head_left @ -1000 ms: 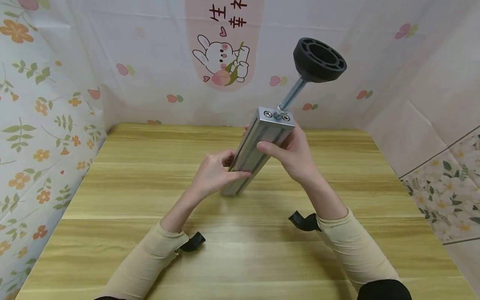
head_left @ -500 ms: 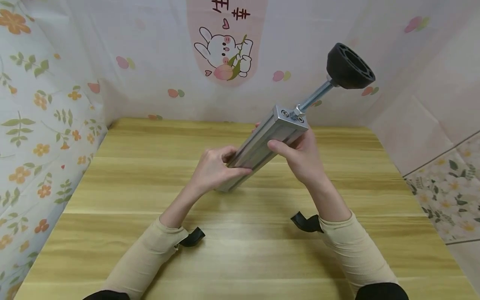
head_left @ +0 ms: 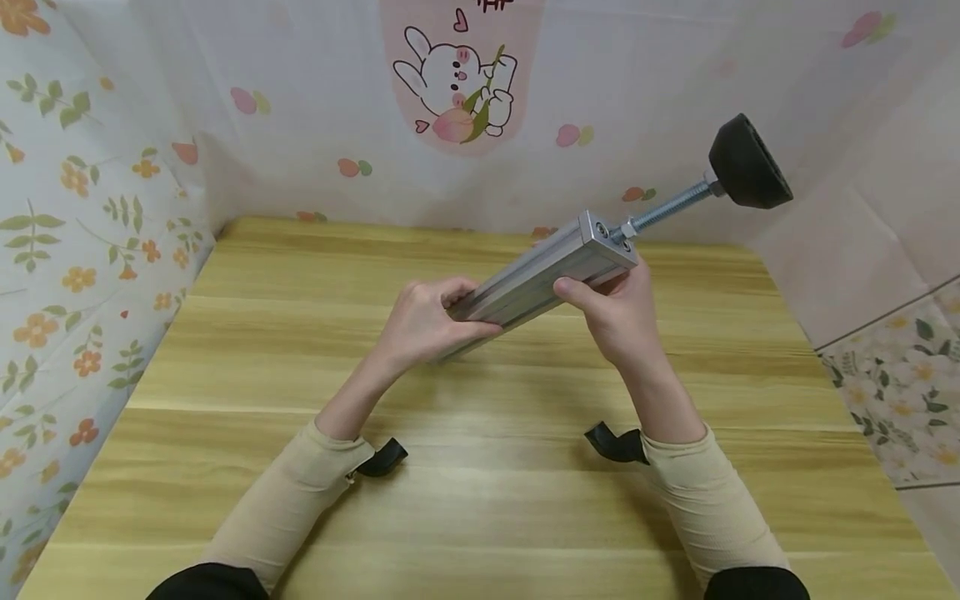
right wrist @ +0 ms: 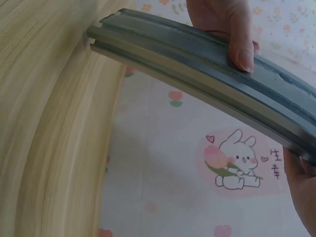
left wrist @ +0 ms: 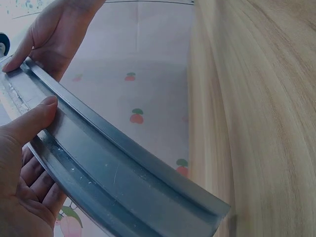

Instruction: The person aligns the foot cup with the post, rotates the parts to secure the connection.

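Both hands hold a silver aluminium extrusion profile (head_left: 536,279), slanted up to the right above the table. My left hand (head_left: 427,325) grips its lower part, thumb across the grooved face and fingers curled beneath, as the left wrist view shows. Near the upper end, my right hand (head_left: 618,312) grips it with the thumb on the front face; its other fingers are mostly hidden behind. From the end plate, between two screws, a threaded rod (head_left: 671,210) with a nut sticks out. It carries a black round foot (head_left: 750,162), its hollow side facing right.
The wood-grain table (head_left: 480,500) spreads under both arms. Behind it hangs a white cloth (head_left: 300,108) with a rabbit print; a flowered cloth (head_left: 97,317) hangs at the left. Black curved pieces (head_left: 617,443) jut from the sleeve cuffs.
The profile has tipped over to the right, from steep to a flatter slant. Its black foot has swung right and down, and the right hand has shifted right with it.
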A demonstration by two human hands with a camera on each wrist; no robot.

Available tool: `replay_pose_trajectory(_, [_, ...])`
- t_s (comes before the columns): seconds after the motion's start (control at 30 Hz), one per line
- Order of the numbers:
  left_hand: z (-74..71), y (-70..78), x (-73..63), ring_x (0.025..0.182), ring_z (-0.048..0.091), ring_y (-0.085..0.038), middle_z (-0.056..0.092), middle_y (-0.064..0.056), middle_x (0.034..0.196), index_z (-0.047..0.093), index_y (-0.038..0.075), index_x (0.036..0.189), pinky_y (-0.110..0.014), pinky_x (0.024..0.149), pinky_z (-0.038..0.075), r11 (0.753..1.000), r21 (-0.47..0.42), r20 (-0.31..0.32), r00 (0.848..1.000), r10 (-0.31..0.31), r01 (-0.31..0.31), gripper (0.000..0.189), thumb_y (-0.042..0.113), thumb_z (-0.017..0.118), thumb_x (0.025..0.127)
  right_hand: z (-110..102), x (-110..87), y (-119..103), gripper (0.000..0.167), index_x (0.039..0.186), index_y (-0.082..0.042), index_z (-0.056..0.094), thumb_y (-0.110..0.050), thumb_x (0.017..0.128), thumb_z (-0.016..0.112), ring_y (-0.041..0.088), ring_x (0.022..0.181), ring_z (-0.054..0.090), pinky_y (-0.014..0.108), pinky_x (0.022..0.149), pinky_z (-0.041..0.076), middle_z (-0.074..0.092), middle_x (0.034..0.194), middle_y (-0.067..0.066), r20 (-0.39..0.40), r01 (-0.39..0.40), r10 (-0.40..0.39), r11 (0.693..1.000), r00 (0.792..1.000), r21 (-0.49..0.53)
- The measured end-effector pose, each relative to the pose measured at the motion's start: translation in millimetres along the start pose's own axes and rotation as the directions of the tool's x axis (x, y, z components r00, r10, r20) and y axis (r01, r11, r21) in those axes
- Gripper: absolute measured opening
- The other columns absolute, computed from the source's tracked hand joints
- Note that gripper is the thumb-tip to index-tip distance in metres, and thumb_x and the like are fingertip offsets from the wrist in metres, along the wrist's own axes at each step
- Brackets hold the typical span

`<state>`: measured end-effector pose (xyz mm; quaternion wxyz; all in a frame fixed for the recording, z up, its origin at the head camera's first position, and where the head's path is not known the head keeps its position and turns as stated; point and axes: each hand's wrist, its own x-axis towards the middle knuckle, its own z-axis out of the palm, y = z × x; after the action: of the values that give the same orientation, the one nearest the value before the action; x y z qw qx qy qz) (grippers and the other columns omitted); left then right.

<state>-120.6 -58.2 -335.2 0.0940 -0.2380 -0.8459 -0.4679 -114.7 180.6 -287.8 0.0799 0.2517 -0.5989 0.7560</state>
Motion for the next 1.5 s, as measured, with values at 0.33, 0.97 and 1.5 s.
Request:
replay_pose_trajectory(0.33, [1.4, -1.6, 2.3, 0.076, 0.072, -0.016, 0.080, -0.005, 0.094, 0.078, 0.010, 0.101, -0.029, 0.067, 0.053, 0.999, 0.029, 0.035, 0.999, -0.015, 0.014, 0.039, 0.031, 0.093, 0.071, -8.4, -7.1, 4.8, 0.043, 0.119, -0.010, 0.068, 0.015, 0.083, 0.069, 0.021, 0.107, 0.072, 0.034, 0.095, 0.056, 0.076, 0.111, 0.004, -0.047, -0.017, 0.019, 0.999, 0.999, 0.049])
replay_pose_trajectory(0.97, [2.4, -5.6, 3.6, 0.077, 0.073, -0.017, 0.081, -0.004, 0.097, 0.079, 0.011, 0.106, -0.031, 0.070, 0.053, 0.997, 0.063, 0.070, 0.996, -0.048, 0.044, 0.044, 0.033, 0.094, 0.070, -24.2, -11.9, 14.4, 0.038, 0.105, -0.008, 0.076, 0.015, 0.074, 0.079, 0.016, 0.094, 0.074, 0.030, 0.084, 0.059, 0.078, 0.098, 0.002, -0.123, -0.084, 0.083, 0.996, 0.989, 0.004])
replay_pose_trajectory(1.5, [4.4, -10.8, 5.5, 0.078, 0.073, -0.017, 0.081, -0.005, 0.098, 0.080, 0.011, 0.108, -0.031, 0.069, 0.052, 0.997, 0.061, 0.086, 0.995, -0.043, 0.038, 0.046, 0.032, 0.094, 0.070, -30.3, -11.7, 18.5, 0.045, 0.103, -0.006, 0.075, 0.023, 0.069, 0.077, 0.016, 0.094, 0.072, 0.029, 0.084, 0.058, 0.078, 0.097, 0.002, -0.149, -0.125, 0.130, 0.991, 0.980, 0.043])
